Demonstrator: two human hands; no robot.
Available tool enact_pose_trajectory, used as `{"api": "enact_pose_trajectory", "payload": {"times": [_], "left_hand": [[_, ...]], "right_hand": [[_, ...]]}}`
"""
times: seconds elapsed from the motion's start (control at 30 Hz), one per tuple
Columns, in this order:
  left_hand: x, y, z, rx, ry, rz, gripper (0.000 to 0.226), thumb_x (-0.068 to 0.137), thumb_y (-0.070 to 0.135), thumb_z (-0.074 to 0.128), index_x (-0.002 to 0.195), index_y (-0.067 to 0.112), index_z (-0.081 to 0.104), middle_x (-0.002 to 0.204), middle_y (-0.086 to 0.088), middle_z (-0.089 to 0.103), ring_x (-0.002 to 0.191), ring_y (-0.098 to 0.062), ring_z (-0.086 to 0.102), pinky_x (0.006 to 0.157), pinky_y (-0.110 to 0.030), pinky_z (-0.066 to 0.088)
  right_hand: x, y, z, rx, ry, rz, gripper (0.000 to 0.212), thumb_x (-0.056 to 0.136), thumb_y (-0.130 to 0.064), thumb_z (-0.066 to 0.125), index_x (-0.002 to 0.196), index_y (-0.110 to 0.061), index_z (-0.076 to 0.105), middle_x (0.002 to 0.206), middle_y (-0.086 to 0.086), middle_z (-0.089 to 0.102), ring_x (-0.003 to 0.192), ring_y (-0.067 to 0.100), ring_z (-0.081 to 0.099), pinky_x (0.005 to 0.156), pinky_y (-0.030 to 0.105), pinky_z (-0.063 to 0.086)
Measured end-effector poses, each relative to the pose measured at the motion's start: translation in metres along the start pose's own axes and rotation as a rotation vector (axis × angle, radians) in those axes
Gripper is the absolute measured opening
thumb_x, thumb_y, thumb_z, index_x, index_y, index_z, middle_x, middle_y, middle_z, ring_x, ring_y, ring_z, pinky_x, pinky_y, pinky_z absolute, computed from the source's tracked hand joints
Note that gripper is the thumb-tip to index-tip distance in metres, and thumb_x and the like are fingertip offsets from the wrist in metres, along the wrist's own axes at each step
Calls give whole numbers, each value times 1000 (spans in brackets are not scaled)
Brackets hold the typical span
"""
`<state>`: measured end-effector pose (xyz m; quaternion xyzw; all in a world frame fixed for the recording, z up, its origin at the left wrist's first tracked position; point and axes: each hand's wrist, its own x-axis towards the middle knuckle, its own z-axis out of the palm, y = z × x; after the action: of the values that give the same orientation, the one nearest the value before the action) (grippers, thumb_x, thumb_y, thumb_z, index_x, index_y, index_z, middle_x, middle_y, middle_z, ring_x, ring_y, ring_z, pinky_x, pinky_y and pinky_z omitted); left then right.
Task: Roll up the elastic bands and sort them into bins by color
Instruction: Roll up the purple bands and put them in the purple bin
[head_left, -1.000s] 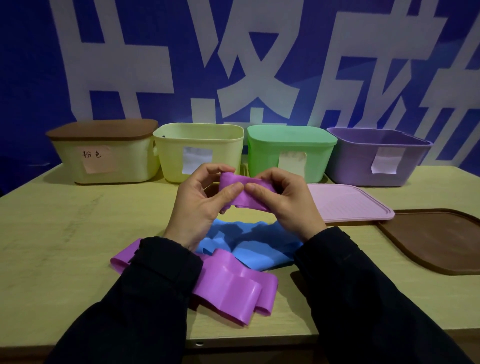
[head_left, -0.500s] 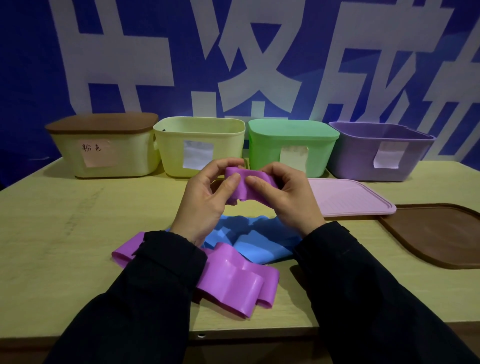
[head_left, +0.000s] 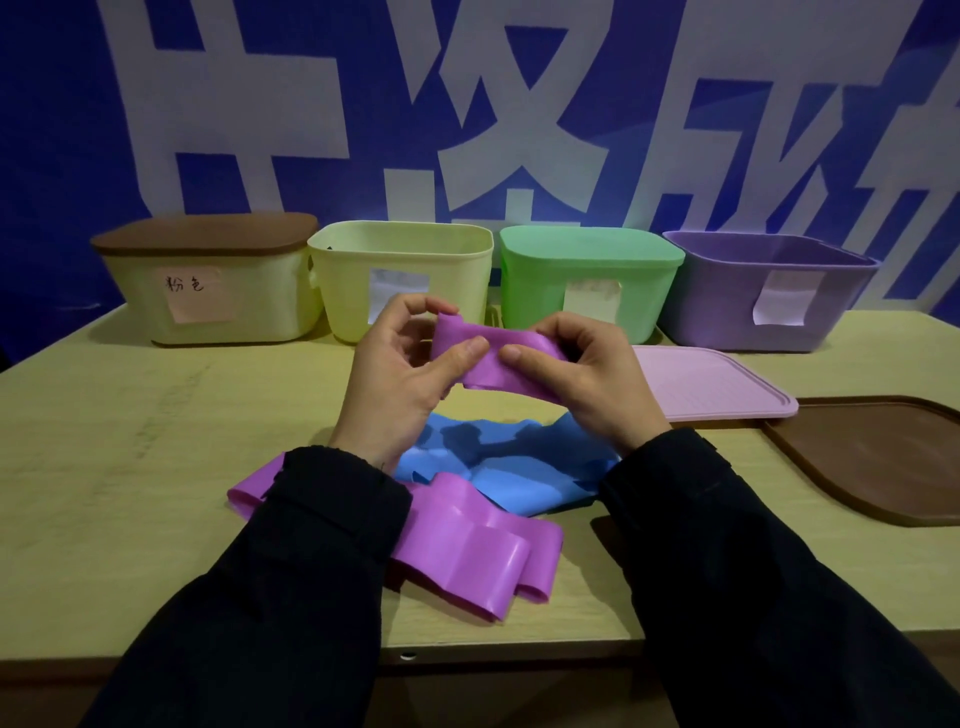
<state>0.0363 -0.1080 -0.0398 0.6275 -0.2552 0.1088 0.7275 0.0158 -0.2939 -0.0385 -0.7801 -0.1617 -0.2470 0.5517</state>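
Purple elastic band (head_left: 498, 364), held up above the worktop (head_left: 130, 467) btwn both hands, w/ the rest of its length trailing down to a loose folded heap at the front edge, partly under the left sleeve. Left hand (head_left: 400, 384) pinches the band's end, thumb on the near face, fingers curled behind. Right hand (head_left: 587, 384) pinches it just beside, thumb tip close to the left thumb. Blue band (head_left: 498, 462) lies crumpled on the worktop under the hands, touching the purple heap.

Step in hand, judging by this: starting the roll at the band's end; only a first turn or so looks formed.

Next move prob. calls for turning the end over itself w/ both thumbs while feeding slack up from the heap, keeping edges aligned.

Behind: four bins in a row. Purple bin (head_left: 737, 306), far right, is open, the likely target. Yellow bin (head_left: 405, 275) also open; green bin (head_left: 587, 280) and brown-lidded bin (head_left: 208, 280) closed. Pink lid (head_left: 717, 384) and brown lid (head_left: 883, 457) lie at right.
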Motion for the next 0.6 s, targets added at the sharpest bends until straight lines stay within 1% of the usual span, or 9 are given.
{"api": "enact_pose_trajectory", "payload": {"times": [0.1, 0.17, 0.23, 0.27, 0.3, 0.4, 0.47, 0.53, 0.6], "left_hand": [[-2, 3, 3, -31, 6, -26, 36, 74, 19, 81, 103, 20, 61, 79, 5, 66, 63, -10, 57, 52, -21, 46], [-1, 5, 3, -58, 17, -28, 37, 70, 24, 81, 104, 20, 64, 79, 8, 69, 64, -9, 57, 53, -20, 46], [-1, 5, 1, -56, 6, -10, 34, 73, 24, 79, 104, 22, 67, 81, 11, 70, 68, -7, 58, 56, -21, 48], [-1, 5, 0, -52, 3, -3, 32, 74, 24, 78, 105, 23, 67, 82, 12, 71, 69, -7, 58, 58, -23, 48], [-1, 5, -1, -42, 5, 0, 31, 76, 24, 78, 105, 23, 66, 83, 12, 71, 69, -8, 59, 58, -24, 49], [-1, 5, -1, -16, 19, -19, 31, 82, 20, 76, 105, 22, 56, 76, 6, 69, 58, -15, 54, 50, -25, 48], [0, 5, -2, -47, 35, -40, 32, 85, 15, 75, 106, 19, 51, 74, 3, 69, 50, -15, 49, 46, -23, 45], [1, 6, -3, -95, 34, -63, 37, 80, 19, 76, 108, 17, 52, 76, 1, 71, 49, -15, 50, 45, -23, 47], [1, 7, -2, -133, 1, -89, 40, 75, 21, 76, 109, 17, 56, 76, 2, 71, 52, -15, 53, 47, -23, 49]], "right_hand": [[1, -3, -5, 46, 23, 29, 19, 83, -18, 82, 74, -17, 65, 59, -13, 57, 57, 2, 49, 55, 15, 40], [0, -5, -6, 153, -38, 66, 19, 82, -20, 80, 75, -15, 62, 62, -7, 57, 55, 5, 49, 51, 17, 40], [-1, -6, -6, 266, -153, 120, 17, 82, -20, 76, 81, -12, 60, 67, 3, 62, 55, 15, 57, 48, 22, 48], [-2, -7, -6, 319, -184, 140, 17, 83, -17, 76, 83, -11, 60, 69, 8, 65, 57, 22, 62, 50, 26, 53], [-2, -8, -6, 364, -182, 151, 16, 81, -12, 76, 85, -10, 60, 70, 10, 67, 58, 25, 65, 52, 29, 56], [-1, -10, -10, 441, -143, 178, 18, 74, -5, 76, 86, -8, 63, 68, 5, 68, 57, 18, 65, 54, 25, 55], [-1, -9, -13, 456, -184, 229, 25, 71, 0, 79, 93, -8, 67, 76, 5, 68, 62, 17, 64, 56, 26, 56], [0, -9, -16, 466, -163, 294, 33, 68, 0, 81, 97, -11, 70, 82, 5, 67, 62, 15, 63, 55, 24, 56], [2, -10, -18, 524, -86, 361, 38, 64, -3, 80, 97, -15, 68, 82, 2, 68, 59, 14, 64, 54, 22, 57]]}}
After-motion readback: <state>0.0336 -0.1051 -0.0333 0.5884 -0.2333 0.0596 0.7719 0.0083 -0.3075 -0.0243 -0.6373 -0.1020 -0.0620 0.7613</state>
